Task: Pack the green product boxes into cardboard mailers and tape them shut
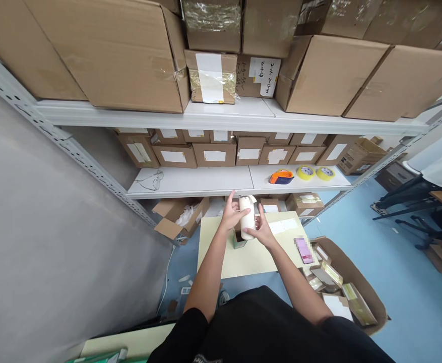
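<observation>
Between my hands, above a pale yellow table (251,259), is a white cylinder (247,222), tilted slightly, with a loose flap or tab at its top; it looks like a cup or bottle, though the exact kind is unclear. My left hand (230,214) grips its upper left side, thumb across the front. Lower on the right, my right hand (262,231) closes around it. Just behind and below the cylinder stands a small open box (239,244), partly hidden by it. A white paper sheet (282,225) lies to the right on the table, and a pixelated pink-purple item (304,250) rests near its right edge.
Ahead is a metal shelf (190,185) carrying cartons, eyeglasses (154,180), an orange tape dispenser (281,176) and yellow tape rolls (306,173). A large carton (377,312) of small boxes stands right of the table. Lower left sits an open carton (170,228). Another person (413,189) stands far right.
</observation>
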Action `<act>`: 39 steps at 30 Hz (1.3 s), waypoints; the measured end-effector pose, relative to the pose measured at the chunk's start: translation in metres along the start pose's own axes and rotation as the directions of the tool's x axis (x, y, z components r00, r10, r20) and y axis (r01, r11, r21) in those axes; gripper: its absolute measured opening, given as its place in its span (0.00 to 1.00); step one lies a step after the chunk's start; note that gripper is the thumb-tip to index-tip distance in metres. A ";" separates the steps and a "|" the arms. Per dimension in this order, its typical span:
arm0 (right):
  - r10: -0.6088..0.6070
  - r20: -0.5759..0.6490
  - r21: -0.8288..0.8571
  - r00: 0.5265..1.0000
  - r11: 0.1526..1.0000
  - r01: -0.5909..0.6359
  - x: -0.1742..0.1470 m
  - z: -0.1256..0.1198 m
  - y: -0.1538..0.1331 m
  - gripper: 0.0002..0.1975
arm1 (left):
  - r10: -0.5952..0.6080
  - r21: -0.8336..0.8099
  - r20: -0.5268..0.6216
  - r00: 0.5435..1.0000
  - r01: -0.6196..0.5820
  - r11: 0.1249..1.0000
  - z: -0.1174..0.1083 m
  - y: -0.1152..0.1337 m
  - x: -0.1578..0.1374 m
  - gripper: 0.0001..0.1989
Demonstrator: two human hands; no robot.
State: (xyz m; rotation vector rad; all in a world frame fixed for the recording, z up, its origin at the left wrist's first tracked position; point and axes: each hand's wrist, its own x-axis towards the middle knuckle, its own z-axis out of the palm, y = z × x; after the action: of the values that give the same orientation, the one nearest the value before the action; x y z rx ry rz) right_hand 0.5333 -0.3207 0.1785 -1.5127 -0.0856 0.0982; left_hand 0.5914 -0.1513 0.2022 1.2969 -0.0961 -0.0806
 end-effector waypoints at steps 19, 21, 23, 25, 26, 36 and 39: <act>0.047 0.079 -0.109 0.996 0.993 -0.038 0.012 -0.009 0.054 0.59 | 0.037 0.078 0.052 0.998 -0.041 0.996 -0.030 -0.012 0.011 0.38; 0.144 -0.064 -0.093 0.987 0.984 -0.150 0.019 -0.020 0.081 0.50 | 0.039 0.072 0.010 0.999 -0.039 0.997 -0.035 -0.025 0.010 0.40; 0.264 -0.207 -0.116 0.942 0.949 -0.292 0.024 -0.030 0.108 0.43 | 0.036 0.072 -0.010 0.999 -0.035 0.997 -0.039 -0.039 0.009 0.41; 0.364 -0.268 -0.138 0.892 0.902 -0.409 0.026 -0.037 0.134 0.37 | 0.009 0.073 -0.003 1.000 -0.009 0.997 -0.041 -0.054 0.007 0.43; 0.395 -0.286 -0.151 0.873 0.881 -0.448 0.025 -0.039 0.146 0.35 | -0.012 0.075 0.004 1.000 0.012 0.997 -0.041 -0.061 0.006 0.43; 0.380 -0.336 -0.231 0.862 0.854 -0.467 0.022 -0.027 0.202 0.20 | -0.066 0.173 0.018 0.998 0.062 0.983 -0.040 -0.131 -0.006 0.42; 0.336 -0.316 -0.262 0.887 0.868 -0.422 0.029 -0.025 0.204 0.20 | -0.004 0.222 0.018 1.000 0.000 0.975 -0.038 -0.141 -0.007 0.40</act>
State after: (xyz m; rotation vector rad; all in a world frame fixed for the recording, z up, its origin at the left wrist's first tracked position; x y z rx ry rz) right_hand 0.5630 -0.3307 -0.0263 -1.8458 0.4363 0.2101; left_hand 0.5884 -0.1523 0.0565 1.5202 -0.1221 -0.0855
